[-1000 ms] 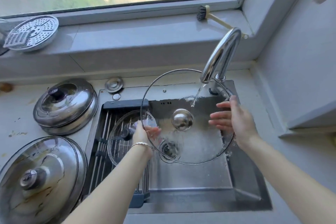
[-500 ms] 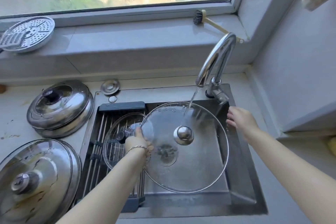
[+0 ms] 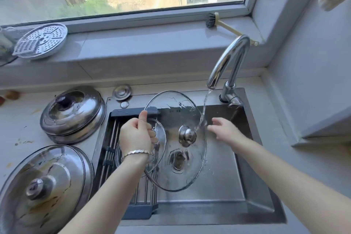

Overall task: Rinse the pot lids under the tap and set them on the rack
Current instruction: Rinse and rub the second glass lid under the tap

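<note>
One round glass lid (image 3: 171, 138), wet, steel-knobbed.

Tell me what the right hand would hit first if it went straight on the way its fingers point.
The right hand points left. First comes the water stream just in front of it, then probably the rim of the glass lid that the left hand holds; depth is unclear.

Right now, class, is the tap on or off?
On. A stream of water pours from the tap onto the glass lid, which the left hand grips by its rim.
</note>
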Motion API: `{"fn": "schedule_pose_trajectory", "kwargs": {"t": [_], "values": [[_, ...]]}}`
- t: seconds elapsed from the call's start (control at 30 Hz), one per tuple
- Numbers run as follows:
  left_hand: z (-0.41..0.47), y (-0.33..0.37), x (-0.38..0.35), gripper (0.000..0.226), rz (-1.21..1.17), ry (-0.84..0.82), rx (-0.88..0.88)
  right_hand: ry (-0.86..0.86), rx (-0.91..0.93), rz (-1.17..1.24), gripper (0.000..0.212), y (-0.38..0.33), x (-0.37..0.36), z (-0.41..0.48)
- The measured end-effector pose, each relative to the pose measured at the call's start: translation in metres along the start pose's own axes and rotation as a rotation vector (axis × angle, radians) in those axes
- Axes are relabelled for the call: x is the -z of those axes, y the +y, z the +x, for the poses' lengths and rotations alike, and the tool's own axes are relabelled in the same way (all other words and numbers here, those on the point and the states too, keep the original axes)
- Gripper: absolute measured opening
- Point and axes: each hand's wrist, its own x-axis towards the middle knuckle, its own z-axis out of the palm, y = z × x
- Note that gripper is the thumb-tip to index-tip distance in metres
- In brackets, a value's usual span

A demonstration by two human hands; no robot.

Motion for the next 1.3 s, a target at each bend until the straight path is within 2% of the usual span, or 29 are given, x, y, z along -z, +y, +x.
{"fn": "schedule_pose_trajectory", "kwargs": {"t": [0.1,0.17,0.3,0.43,0.5,0.67,0.8,1.03,1.17,1.3], "values": [[-0.01,0.008,0.002,0.046,0.046,-0.046,-0.109,-0.185,0.072,0.02,0.042,-0.003,-0.024,-0.03],[-0.016,0.013,0.003,0.049,0.117,-0.07,-0.191,-0.213,0.159,0.028,0.044,-0.002,-0.032,-0.043],[-0.034,0.027,0.004,0.046,0.206,-0.1,-0.311,-0.143,0.288,-0.073,0.049,0.003,-0.037,-0.054],[-0.047,0.032,0.004,0.047,0.292,-0.142,-0.398,-0.058,0.322,0.09,0.023,0.008,-0.037,-0.057],[-0.05,0.031,0.005,0.047,0.291,-0.209,-0.414,-0.041,0.321,0.148,0.018,0.013,-0.038,-0.06],[-0.052,0.019,0.018,0.04,0.224,-0.393,-0.268,-0.033,0.254,0.294,0.016,0.029,-0.036,-0.062],[-0.052,-0.011,0.039,0.041,0.392,-0.396,-0.201,-0.011,0.227,0.275,0.015,0.034,-0.034,-0.061],[-0.044,-0.061,0.076,0.041,0.556,-0.417,-0.063,0.093,0.313,0.311,0.013,0.014,-0.038,-0.065],[-0.027,-0.076,0.1,0.026,0.57,-0.448,0.012,-0.007,0.182,0.097,0.018,0.01,-0.053,-0.058],[-0.007,-0.086,0.129,0.021,0.554,-0.47,0.056,0.007,0.136,-0.116,0.022,0.011,-0.082,-0.054]]}}
